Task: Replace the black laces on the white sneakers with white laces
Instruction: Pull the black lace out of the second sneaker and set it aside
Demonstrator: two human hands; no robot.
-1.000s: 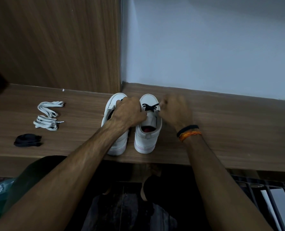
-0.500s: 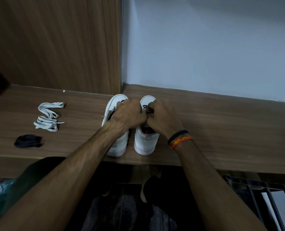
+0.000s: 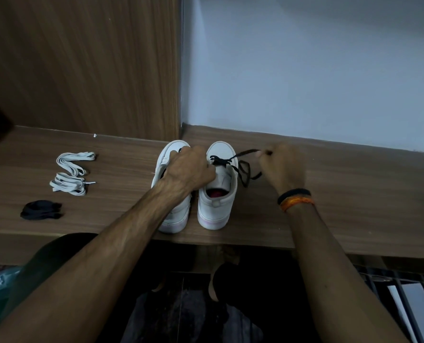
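The right hand pinches a thin black lace pulled sideways off the right white sneaker. The left hand grips between the 2 shoes, hiding much of the left sneaker. Both stand on the wood-grain shelf; flat white laces lie left.

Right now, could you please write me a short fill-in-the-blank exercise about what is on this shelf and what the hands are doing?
1. The right hand pulls a lace coloured ____ out of the right sneaker.
2. The left hand rests on the ____ sneaker.
3. The white laces lie on the wooden shelf, to the ____ of both sneakers.
4. The bundle lying nearer than the white laces is coloured ____.

Missing words: black; left; left; black
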